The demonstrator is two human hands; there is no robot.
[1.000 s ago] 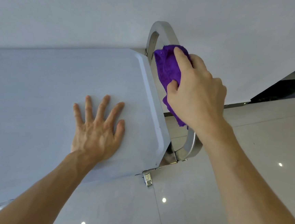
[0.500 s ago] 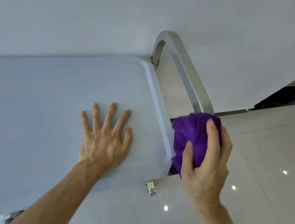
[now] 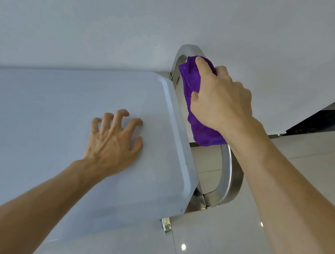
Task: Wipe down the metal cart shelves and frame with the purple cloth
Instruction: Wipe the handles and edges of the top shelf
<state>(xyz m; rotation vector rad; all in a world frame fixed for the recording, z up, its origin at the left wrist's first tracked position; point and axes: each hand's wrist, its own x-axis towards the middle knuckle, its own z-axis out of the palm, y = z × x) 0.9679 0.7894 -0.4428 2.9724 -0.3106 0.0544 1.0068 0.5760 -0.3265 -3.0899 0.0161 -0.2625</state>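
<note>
Two hands are busy on the metal cart. One, the right hand (image 3: 222, 97), curls its fingers round the purple cloth (image 3: 195, 101) and presses it on the shiny handle bar (image 3: 228, 172), near the far bend, likely to rub the bar clean. On the flat top shelf (image 3: 62, 117) rests the left hand (image 3: 112, 142), holding nothing, its fingertips bent like claws, probably to keep the cart from rolling. No boxes or bins are in view.
</note>
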